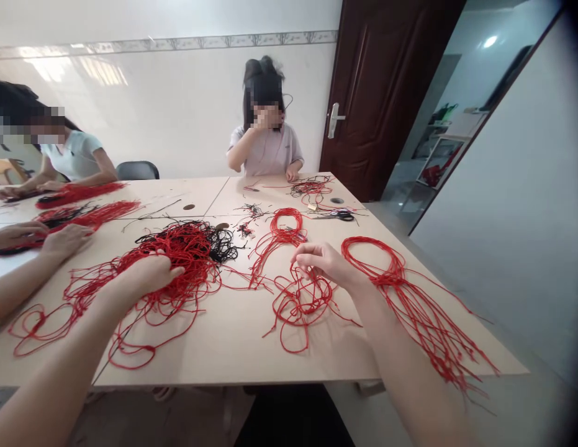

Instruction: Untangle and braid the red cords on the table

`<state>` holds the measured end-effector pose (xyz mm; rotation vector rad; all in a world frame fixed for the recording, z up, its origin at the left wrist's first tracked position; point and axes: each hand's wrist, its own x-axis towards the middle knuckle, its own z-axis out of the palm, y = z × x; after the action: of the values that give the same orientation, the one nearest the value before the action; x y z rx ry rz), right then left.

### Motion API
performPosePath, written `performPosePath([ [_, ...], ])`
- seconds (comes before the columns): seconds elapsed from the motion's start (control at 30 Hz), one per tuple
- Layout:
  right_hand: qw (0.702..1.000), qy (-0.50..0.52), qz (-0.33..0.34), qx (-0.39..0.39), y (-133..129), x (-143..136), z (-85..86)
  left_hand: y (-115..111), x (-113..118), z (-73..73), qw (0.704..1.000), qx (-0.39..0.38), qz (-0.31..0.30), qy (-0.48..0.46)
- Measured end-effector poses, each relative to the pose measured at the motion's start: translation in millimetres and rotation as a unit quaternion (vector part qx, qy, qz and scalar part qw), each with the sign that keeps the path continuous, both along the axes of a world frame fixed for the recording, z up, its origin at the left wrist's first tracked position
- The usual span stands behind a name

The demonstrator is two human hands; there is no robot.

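Note:
My left hand [151, 271] reaches onto a large tangled pile of red cords [189, 248], its fingers partly bent among the strands; whether it grips any is hidden. Black cords [222, 244] lie at the pile's right side. With fingertips pinched, my right hand [316, 257] holds a red cord above a small loose tangle of red cords [300, 304]. Beyond it lies a tied red coil [286, 222]. To the right of my right hand, a larger looped bundle of red cords [395, 279] has its loose ends spread toward the table's front right corner.
Black-handled scissors [343, 215] lie farther back on the table [223, 347], near cord scraps [252, 211]. A person [267, 146] sits opposite beside more cords [311, 186]. At the left, other people's hands [67, 239] rest on red and black cords [107, 214].

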<state>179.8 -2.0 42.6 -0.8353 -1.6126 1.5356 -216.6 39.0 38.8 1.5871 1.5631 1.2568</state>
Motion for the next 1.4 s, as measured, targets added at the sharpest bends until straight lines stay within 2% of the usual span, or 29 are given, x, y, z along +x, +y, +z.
performPosePath([
  [0.07, 1.0, -0.02, 0.006, 0.004, 0, 0, -0.9, -14, 16, -3.1, 0.995, -0.01, 0.035, 0.092],
  [0.17, 0.999, -0.048, 0.016, 0.021, 2, -1, -3.7, -28, 39, 3.0, 0.978, -0.005, 0.074, 0.197],
  [0.27, 0.996, -0.072, 0.022, 0.041, 4, -1, -6.7, -31, 58, 14.4, 0.959, 0.022, 0.115, 0.259],
  [0.33, 0.995, -0.086, 0.023, 0.05, 5, -1, -7.6, -31, 69, 15.5, 0.949, 0.046, 0.133, 0.283],
  [0.4, 0.994, -0.095, 0.025, 0.054, 5, -1, -7.6, -32, 78, 7.4, 0.94, 0.062, 0.129, 0.309],
  [0.5, 0.992, -0.109, 0.025, 0.054, 5, -2, -7.5, -32, 80, -14.8, 0.945, 0.049, 0.086, 0.312],
  [0.57, 0.991, -0.117, 0.023, 0.056, 6, -3, -7.9, -27, 70, -25.4, 0.955, 0.034, 0.059, 0.288],
  [0.63, 0.991, -0.118, 0.022, 0.056, 8, -4, -8.8, -17, 54, -24.7, 0.962, 0.023, 0.043, 0.27],
  [0.7, 0.993, -0.109, 0.02, 0.049, 9, -4, -9.8, -6, 33, -11.2, 0.965, 0.006, 0.033, 0.26],
  [0.77, 0.994, -0.101, 0.019, 0.042, 10, -4, -10.7, 4, 10, 12.3, 0.967, 0.003, 0.04, 0.253],
  [0.87, 0.997, -0.076, 0.011, 0.025, 11, -4, -11.4, 13, -21, 51.9, 0.959, 0.042, 0.114, 0.255],
  [0.93, 0.999, -0.048, -0.007, 0.014, 12, -5, -11.4, 15, -33, 71.0, 0.946, 0.082, 0.17, 0.266],
  [1.0, 0.999, -0.024, -0.034, 0.01, 13, -6, -11.2, 14, -31, 78.3, 0.938, 0.093, 0.185, 0.28],
  [1.03, 0.999, -0.016, -0.046, 0.011, 13, -7, -11.0, 11, -22, 76.9, 0.936, 0.089, 0.173, 0.293],
  [1.1, 0.998, 0.002, -0.06, 0.009, 13, -8, -10.8, 2, 10, 65.8, 0.935, 0.079, 0.132, 0.321],
  [1.17, 0.998, 0.025, -0.062, 0.005, 12, -9, -11.2, -11, 59, 47.8, 0.924, 0.073, -0.018, 0.375],
  [1.23, 0.997, 0.054, -0.062, 0.007, 11, -10, -12.1, -25, 116, 28.8, 0.921, 0.065, -0.134, 0.36],
  [1.27, 0.995, 0.069, -0.064, 0.01, 11, -10, -12.7, -29, 143, 20.2, 0.929, 0.033, -0.228, 0.291],
  [1.33, 0.992, 0.099, -0.074, 0.014, 11, -9, -13.5, -33, 188, 5.0, 0.93, -0.071, -0.353, 0.069],
  [1.4, 0.986, 0.128, -0.102, 0.014, 13, -7, -13.4, -28, 214, -7.9, 0.917, -0.097, -0.388, -0.013],
])
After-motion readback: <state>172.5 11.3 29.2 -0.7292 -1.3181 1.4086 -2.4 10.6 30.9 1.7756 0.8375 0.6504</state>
